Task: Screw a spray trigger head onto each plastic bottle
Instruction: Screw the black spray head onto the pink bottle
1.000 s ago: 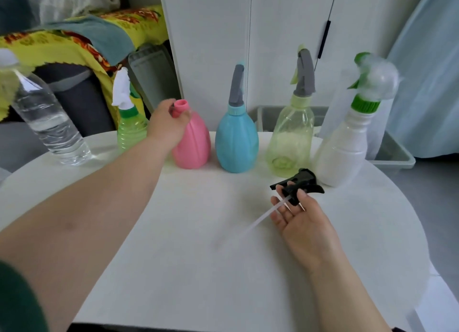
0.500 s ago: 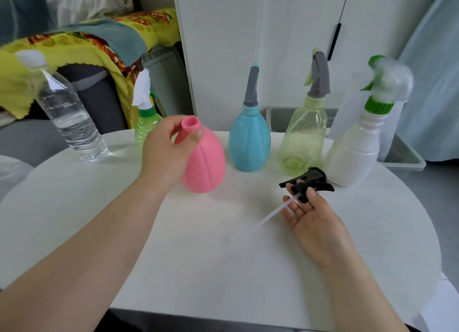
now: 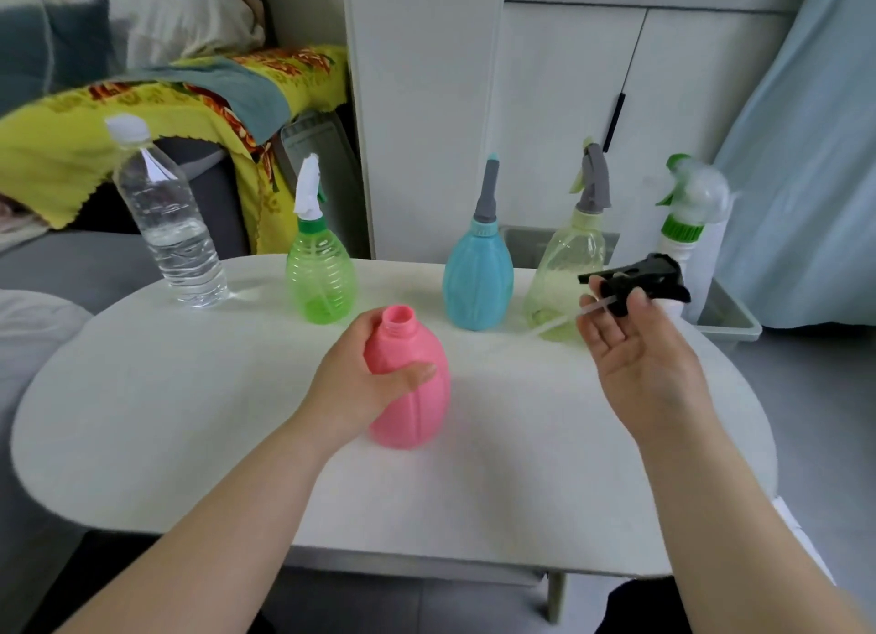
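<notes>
Readable text: none on any item.
Pink bottle (image 3: pixel 410 387): plain, no label.
Water bottle (image 3: pixel 166 216): clear, no label.
Yellow cloth (image 3: pixel 71 131), far left: pattern only, nothing legible.

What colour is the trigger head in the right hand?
Black trigger head, seen in the head view.

The pink plastic bottle (image 3: pixel 410 387) stands on the white oval table (image 3: pixel 189 420), in front of the rest. Behind it, left to right, stand the clear water bottle (image 3: pixel 166 226), green ribbed spray bottle (image 3: pixel 321 273), blue spray bottle (image 3: pixel 478 278), pale yellow-green spray bottle (image 3: pixel 569 273) and white spray bottle (image 3: pixel 682 235). The black spray trigger head (image 3: pixel 640 282) is up to its right.
</notes>
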Demonstrator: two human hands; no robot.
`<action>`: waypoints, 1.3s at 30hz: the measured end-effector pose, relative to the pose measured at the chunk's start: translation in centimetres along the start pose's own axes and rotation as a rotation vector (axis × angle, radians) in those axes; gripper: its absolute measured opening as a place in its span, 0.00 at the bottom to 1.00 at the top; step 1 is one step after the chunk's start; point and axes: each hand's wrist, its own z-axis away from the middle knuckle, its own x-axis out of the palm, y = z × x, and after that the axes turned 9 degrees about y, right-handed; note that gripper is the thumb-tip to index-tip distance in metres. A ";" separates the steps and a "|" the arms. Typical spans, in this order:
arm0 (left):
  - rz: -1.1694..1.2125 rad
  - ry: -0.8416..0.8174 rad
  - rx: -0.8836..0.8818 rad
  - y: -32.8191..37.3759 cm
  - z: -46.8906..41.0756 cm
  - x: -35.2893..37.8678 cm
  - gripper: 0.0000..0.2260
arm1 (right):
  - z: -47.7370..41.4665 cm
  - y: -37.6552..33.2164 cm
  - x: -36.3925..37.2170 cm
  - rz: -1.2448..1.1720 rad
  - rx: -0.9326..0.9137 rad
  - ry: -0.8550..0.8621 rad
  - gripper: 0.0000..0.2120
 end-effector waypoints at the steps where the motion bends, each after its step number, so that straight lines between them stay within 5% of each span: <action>1: 0.013 -0.016 -0.016 -0.1 0.0 -0.1 0.24 | 0.0 -0.7 1.0 -0.006 -0.030 -0.023 0.07; 9: 0.008 -0.026 -0.051 -0.7 -0.1 -0.5 0.28 | 0.4 -1.2 8.5 0.177 -0.141 -0.247 0.09; 19: 0.017 -0.009 -0.061 -1.4 -0.2 -0.4 0.27 | 1.4 3.5 10.4 0.816 -0.146 -0.476 0.10; 25: 0.004 -0.027 -0.062 -1.8 -0.1 -0.5 0.26 | 1.6 5.4 9.3 0.847 -0.019 -0.500 0.11; 30: 0.034 -0.019 -0.081 -1.7 0.0 -0.3 0.25 | 1.7 5.7 9.2 0.911 -0.087 -0.531 0.12; 39: 0.023 -0.048 -0.078 -2.5 0.5 -0.7 0.32 | 3.1 8.1 9.1 0.891 -0.250 -0.311 0.14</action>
